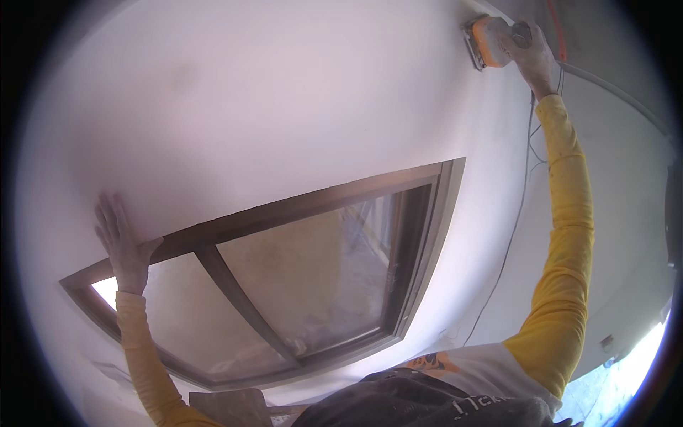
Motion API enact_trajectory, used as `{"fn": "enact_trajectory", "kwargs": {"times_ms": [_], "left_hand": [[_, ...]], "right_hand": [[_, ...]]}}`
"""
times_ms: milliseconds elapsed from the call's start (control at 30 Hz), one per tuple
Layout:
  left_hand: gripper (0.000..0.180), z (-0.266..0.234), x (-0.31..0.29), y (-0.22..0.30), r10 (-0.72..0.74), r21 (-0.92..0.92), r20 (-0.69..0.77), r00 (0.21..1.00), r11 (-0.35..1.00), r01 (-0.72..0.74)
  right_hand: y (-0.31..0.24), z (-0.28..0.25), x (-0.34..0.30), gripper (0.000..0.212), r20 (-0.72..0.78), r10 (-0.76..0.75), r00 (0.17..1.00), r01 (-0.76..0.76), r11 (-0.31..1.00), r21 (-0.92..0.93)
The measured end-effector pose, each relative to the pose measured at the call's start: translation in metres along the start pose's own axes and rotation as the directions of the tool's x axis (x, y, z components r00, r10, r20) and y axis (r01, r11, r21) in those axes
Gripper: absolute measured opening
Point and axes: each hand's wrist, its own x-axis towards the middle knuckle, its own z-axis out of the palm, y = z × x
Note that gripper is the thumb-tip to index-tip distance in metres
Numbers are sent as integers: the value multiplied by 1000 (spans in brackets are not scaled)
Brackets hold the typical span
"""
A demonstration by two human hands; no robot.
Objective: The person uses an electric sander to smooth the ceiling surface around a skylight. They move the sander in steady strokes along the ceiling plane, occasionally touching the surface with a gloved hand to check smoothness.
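Note:
High at the upper right, my right hand (530, 53) grips an orange and black power sander (491, 43), its flat pad held against the pale plastered wall (299, 92). A dark cord (525, 178) hangs down from the sander's side. My left hand (122, 238) lies flat on the wall at the far left, fingers stretched upward, just over the top left corner of the brown window frame (313, 206). Both arms are raised in yellow sleeves.
Below the wall's smooth face sits the window, its dusty glass (306, 270) split by a brown bar. A grey wall (605, 185) stands on the right, with a grey pipe (619, 92) along it. Bright sheeting (605, 395) shows at the lower right.

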Motion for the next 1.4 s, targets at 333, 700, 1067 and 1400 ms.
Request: {"fn": "enact_trajectory", "kwargs": {"times_ms": [333,700,1067,1400], "left_hand": [[110,17,13,-12,40,96,-96,995,995,-31],[103,0,-23,15,10,57,-51,999,998,-7],[101,-3,-27,28,-55,-11,-5,999,998,54],[100,-9,-34,11,-18,36,43,999,999,16]], "right_hand": [[-8,-6,9,67,-92,74,993,-67,995,68],[-228,-42,7,66,28,-465,885,461,883,89],[-437,-44,3,54,-38,-560,828,559,818,134],[-616,-6,14,28,-225,-743,631,768,557,316]]}}
